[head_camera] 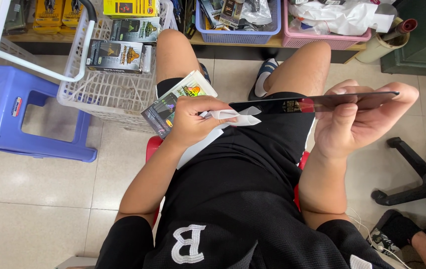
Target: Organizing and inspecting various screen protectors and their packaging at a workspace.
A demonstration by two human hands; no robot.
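A thin dark glass panel (317,103) is gripped edge-on by the right hand (360,122), above the lap; a white wipe (235,117) is pinched against its left end by the left hand (188,119). A flat package (173,102) rests on the left thigh; boxed packages (118,56) are stacked in the white basket (103,94)

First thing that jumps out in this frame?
The thin dark panel held edge-on at centre right by the right hand, over the lap. The left hand presses a white wipe against the panel's near end, with flat boxes lying on the left thigh beneath it. To the left, a white basket of boxed stock stands beside a blue stool.
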